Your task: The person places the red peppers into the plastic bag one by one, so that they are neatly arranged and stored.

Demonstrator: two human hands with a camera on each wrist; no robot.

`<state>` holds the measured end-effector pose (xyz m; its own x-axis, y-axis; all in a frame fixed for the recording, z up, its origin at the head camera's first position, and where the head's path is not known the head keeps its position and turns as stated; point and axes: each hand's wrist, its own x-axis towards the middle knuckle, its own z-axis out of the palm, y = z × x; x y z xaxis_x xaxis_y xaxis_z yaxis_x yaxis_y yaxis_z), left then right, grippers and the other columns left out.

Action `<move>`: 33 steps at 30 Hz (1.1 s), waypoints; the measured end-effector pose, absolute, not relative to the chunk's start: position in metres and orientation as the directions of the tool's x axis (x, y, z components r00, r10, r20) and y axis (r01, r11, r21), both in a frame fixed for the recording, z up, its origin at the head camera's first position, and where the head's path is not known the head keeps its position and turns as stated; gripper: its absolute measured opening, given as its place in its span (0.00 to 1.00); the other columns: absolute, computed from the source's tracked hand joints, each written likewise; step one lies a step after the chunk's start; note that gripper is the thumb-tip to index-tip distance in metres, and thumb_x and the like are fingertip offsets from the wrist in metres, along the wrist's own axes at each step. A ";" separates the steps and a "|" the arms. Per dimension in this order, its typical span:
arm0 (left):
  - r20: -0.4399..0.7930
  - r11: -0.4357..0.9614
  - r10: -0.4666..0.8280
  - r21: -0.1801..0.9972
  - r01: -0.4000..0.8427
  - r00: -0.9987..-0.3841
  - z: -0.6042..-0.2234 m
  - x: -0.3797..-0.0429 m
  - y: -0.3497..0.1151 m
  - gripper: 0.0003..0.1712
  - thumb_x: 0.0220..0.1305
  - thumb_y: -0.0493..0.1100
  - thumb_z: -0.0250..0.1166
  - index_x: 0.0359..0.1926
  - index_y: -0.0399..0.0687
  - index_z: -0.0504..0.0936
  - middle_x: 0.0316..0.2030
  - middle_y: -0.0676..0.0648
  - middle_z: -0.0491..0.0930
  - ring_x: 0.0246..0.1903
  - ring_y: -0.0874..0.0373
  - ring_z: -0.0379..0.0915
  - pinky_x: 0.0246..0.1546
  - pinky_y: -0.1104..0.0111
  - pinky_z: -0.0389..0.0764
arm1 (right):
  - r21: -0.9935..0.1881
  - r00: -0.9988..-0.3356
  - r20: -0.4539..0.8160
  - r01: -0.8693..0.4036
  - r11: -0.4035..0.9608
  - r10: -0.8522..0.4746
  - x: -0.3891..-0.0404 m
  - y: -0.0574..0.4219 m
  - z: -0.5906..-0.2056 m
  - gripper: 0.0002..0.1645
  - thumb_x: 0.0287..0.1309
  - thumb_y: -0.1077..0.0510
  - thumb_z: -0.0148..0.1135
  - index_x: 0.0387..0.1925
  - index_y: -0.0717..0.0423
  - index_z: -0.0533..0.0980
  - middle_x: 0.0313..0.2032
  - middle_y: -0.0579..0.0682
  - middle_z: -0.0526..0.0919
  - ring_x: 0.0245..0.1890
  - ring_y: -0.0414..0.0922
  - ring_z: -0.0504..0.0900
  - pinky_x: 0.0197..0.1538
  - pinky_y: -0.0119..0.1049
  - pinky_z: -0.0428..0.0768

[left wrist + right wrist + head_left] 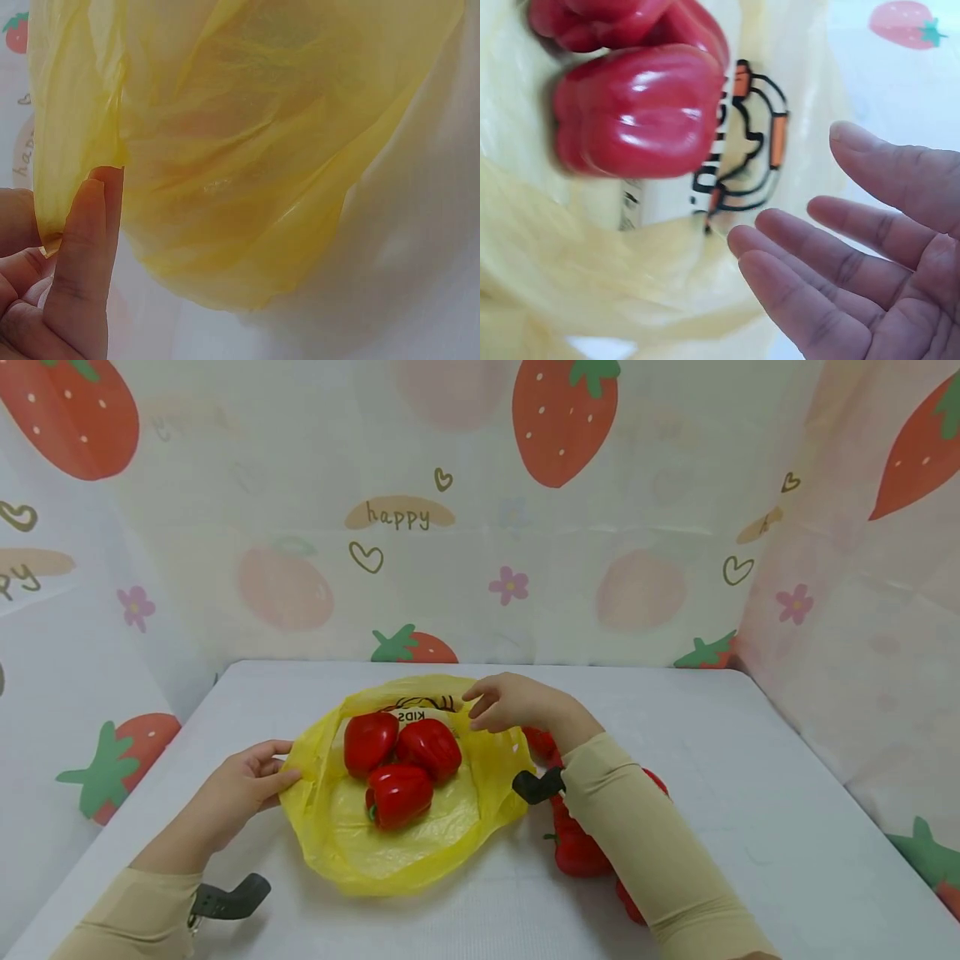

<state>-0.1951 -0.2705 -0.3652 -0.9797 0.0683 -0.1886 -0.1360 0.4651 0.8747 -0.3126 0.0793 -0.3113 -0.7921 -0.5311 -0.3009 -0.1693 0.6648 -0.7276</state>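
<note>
A yellow plastic bag (352,868) lies on the table with its mouth spread wide. Inside it sit three red bell peppers (400,795), one of them large in the right wrist view (641,112). My left hand (243,785) pinches the bag's left rim between thumb and fingers; the left wrist view shows the thin film (240,187) beside that hand (67,277). Over the bag's far right rim hovers my right hand (517,703), holding nothing, its fingers spread in the right wrist view (855,277).
More red bell peppers (577,852) lie right of the bag, partly hidden beneath my right forearm. The white table (750,827) stands against curtains (645,485) printed with strawberries at the back and sides. A black strap piece (232,897) juts from my left wrist.
</note>
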 end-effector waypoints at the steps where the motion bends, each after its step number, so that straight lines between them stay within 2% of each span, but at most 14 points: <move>1: -0.188 0.465 0.069 0.875 -0.135 -0.980 -0.365 -0.195 -0.270 0.33 0.62 0.52 0.58 0.62 0.42 0.62 0.45 0.41 0.75 0.40 0.56 0.76 0.44 0.66 0.78 | -0.727 -0.796 -0.294 -0.174 0.665 -0.530 -0.312 0.082 -0.309 0.30 0.53 0.54 0.64 0.58 0.51 0.69 0.45 0.47 0.79 0.46 0.49 0.79 0.48 0.37 0.78; 8: -0.188 0.469 0.066 0.873 -0.136 -0.980 -0.365 -0.195 -0.270 0.32 0.62 0.52 0.58 0.62 0.42 0.63 0.45 0.41 0.76 0.40 0.56 0.76 0.44 0.66 0.78 | -0.708 -0.811 -0.251 -0.219 0.672 -0.529 -0.307 0.108 -0.292 0.30 0.53 0.54 0.64 0.58 0.49 0.68 0.47 0.47 0.78 0.46 0.49 0.79 0.51 0.44 0.77; 15: -0.185 0.473 0.058 0.870 -0.136 -0.981 -0.365 -0.194 -0.270 0.32 0.62 0.52 0.59 0.62 0.41 0.63 0.45 0.41 0.75 0.40 0.55 0.76 0.44 0.66 0.78 | -0.698 -0.804 -0.209 -0.276 0.661 -0.556 -0.302 0.138 -0.279 0.30 0.53 0.54 0.64 0.58 0.48 0.68 0.49 0.49 0.78 0.47 0.45 0.78 0.52 0.43 0.76; 25: -0.166 0.481 0.057 0.869 -0.118 -0.984 -0.367 -0.193 -0.272 0.31 0.62 0.52 0.58 0.61 0.42 0.64 0.44 0.41 0.76 0.40 0.55 0.76 0.44 0.66 0.78 | -0.689 -0.798 -0.197 -0.301 0.660 -0.570 -0.286 0.179 -0.269 0.31 0.52 0.53 0.65 0.58 0.51 0.67 0.51 0.56 0.76 0.50 0.49 0.76 0.52 0.46 0.76; 33: -0.174 0.476 0.054 0.870 -0.128 -0.983 -0.365 -0.192 -0.273 0.31 0.62 0.51 0.59 0.61 0.42 0.64 0.45 0.41 0.75 0.40 0.55 0.76 0.44 0.66 0.78 | -0.644 -0.798 -0.217 -0.315 0.697 -0.562 -0.271 0.215 -0.277 0.31 0.53 0.50 0.64 0.58 0.49 0.67 0.49 0.50 0.77 0.49 0.47 0.77 0.49 0.43 0.78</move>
<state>-0.1925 -0.2728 -0.3652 -0.9832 0.0545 -0.1742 -0.1277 0.4762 0.8700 -0.2707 0.2148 -0.2769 -0.7984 -0.5616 -0.2172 -0.3153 0.6971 -0.6439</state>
